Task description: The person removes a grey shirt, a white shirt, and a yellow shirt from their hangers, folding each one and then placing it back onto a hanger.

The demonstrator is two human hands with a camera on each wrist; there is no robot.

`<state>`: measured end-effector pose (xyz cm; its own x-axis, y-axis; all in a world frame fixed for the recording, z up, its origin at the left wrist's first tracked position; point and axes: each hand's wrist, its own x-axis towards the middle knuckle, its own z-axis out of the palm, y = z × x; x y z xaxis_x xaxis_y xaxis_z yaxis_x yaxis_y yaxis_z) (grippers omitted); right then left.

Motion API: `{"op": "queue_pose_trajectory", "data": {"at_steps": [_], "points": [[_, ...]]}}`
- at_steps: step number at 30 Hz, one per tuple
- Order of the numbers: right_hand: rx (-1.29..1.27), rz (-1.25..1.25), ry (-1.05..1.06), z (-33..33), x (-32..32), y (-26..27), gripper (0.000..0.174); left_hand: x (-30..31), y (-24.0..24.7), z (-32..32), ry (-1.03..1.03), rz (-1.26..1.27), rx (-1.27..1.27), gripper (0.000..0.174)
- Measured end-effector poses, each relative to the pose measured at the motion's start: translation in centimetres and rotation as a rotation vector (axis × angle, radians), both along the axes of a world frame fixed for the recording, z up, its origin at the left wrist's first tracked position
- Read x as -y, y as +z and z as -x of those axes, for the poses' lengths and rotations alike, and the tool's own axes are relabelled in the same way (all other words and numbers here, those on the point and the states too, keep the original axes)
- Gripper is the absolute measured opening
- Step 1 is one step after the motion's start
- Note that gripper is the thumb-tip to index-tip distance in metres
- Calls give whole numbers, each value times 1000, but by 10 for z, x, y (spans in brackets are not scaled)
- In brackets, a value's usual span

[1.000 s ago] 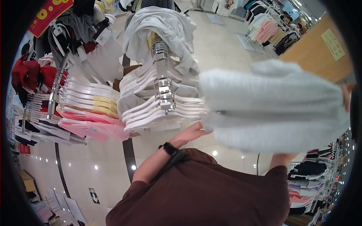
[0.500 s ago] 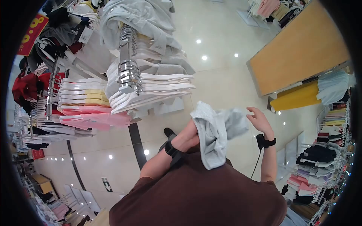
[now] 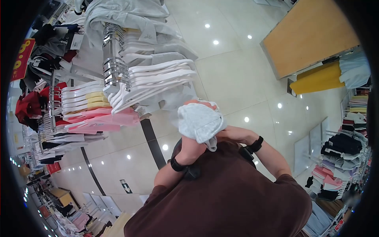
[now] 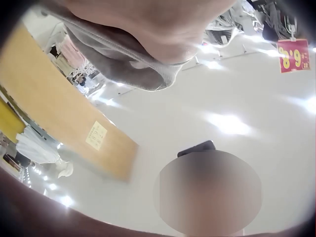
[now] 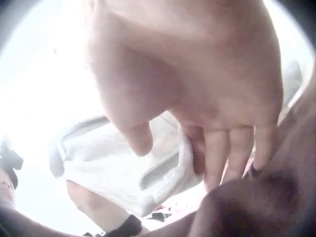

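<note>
A light grey garment [image 3: 199,120] is bunched up in front of the chest in the head view. My left hand [image 3: 192,150] grips it from below and the left, with fingertips showing over its top edge. On the garment's right side is my right hand [image 3: 233,134], its fingers partly hidden behind the cloth. The right wrist view has the thumb [image 5: 140,140] across the near face of the cloth and the index finger behind its edge, while the other fingers extend downward. Folds of the garment [image 4: 123,64] hang beside the left palm in the left wrist view.
A metal rack [image 3: 112,59] with white hangers [image 3: 158,79] stands at the left, grey clothes draped over it. Pink clothes [image 3: 94,120] hang nearby. A wooden panel [image 3: 312,35] stands at the right, with a yellow garment [image 3: 318,77] beside it. More clothes racks line both sides.
The garment, spread wide at first, is now gathered into a compact bundle. My right hand, apart from it half a second ago, has come back in to the cloth. The view has shifted slightly.
</note>
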<state>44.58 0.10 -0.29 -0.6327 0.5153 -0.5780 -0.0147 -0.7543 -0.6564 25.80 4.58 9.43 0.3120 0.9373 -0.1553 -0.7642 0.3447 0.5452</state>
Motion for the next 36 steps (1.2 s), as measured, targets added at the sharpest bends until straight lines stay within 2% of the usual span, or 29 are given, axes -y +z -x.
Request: {"op": "queue_pose_trajectory", "data": {"at_steps": [2, 3, 4, 5, 6, 8, 9, 10, 12, 13, 14, 16, 17, 18, 19, 20, 21, 23, 24, 26, 27, 31, 33, 34, 35, 36], "points": [[-59, 86, -26, 15, -1, 5, 59, 0, 2, 2, 161, -473, -396, 47], [-164, 136, -101, 23, 0, 5, 56, 1, 1, 4, 157, -474, -398, 47], [-269, 185, -175, 28, 3, 5, 53, 3, -2, 7, 189, -526, -513, 50], [-274, 176, -176, 30, 4, 2, 53, 2, -1, 10, 224, -585, -627, 52], [-263, 233, -219, 32, 2, -2, 50, 1, 1, 14, 227, -599, -629, 52], [-255, 289, -255, 29, -4, -5, 48, 0, 9, 23, 379, -636, -881, 50], [-307, 252, -378, 23, -6, -6, 48, -3, 8, 33, 397, -592, -955, 43], [-358, 214, -502, 14, -8, -7, 49, -4, 2, 46, 400, -592, -959, 43], [-350, 205, -576, -4, -14, -8, 48, -6, -16, 81, 156, -277, -724, 32], [-363, 169, -691, -11, -18, 0, 43, -6, -24, 99, 14, -415, -875, 32], [-376, 130, -806, -16, -23, 3, 39, -8, -33, 113, 11, -416, -876, 32], [-408, 141, -886, -22, -30, -11, 32, -11, -45, 130, -581, -638, -1076, 33], [-601, 106, -858, -24, -35, -25, 30, -13, -40, 124, -776, -657, -1084, 35], [-793, 75, -819, -26, -36, -37, 27, -12, -45, 119, -856, -705, -989, 39], [-794, 78, -808, -17, -39, -28, 27, -9, -50, 115, -867, -717, -993, 45], [-592, 39, -825, -2, -42, -6, 29, -7, -53, 110, -881, -730, -997, 52], [-387, 4, -839, 10, -43, 14, 30, -5, -50, 103, -878, -724, -996, 52], [-335, 14, -775, 23, -43, 45, 32, -7, -41, 87, -556, -548, -1176, 56], [-289, 21, -707, 28, -43, 52, 34, -7, -40, 77, -548, -535, -1177, 56], [-292, 12, -634, 30, -41, 46, 37, -11, -37, 57, -228, -818, -1286, 56], [-257, -21, -625, 32, -41, 55, 37, -10, -28, 49, -212, -797, -1265, 46], [-179, -101, -571, 29, -38, 69, 39, -14, -37, 47, -214, -820, -1250, 36], [-157, -80, -600, 33, -35, 70, 39, -10, -36, 52, -388, -635, -1321, 31], [-134, -66, -638, 35, -33, 69, 39, -6, -39, 54, -388, -620, -1321, 31], [-133, -61, -633, 35, -33, 63, 39, -3, -42, 53, -306, -496, -1248, 32], [-243, -144, -600, 33, -32, 51, 37, -1, -45, 52, -225, -377, -1174, 33]]}}
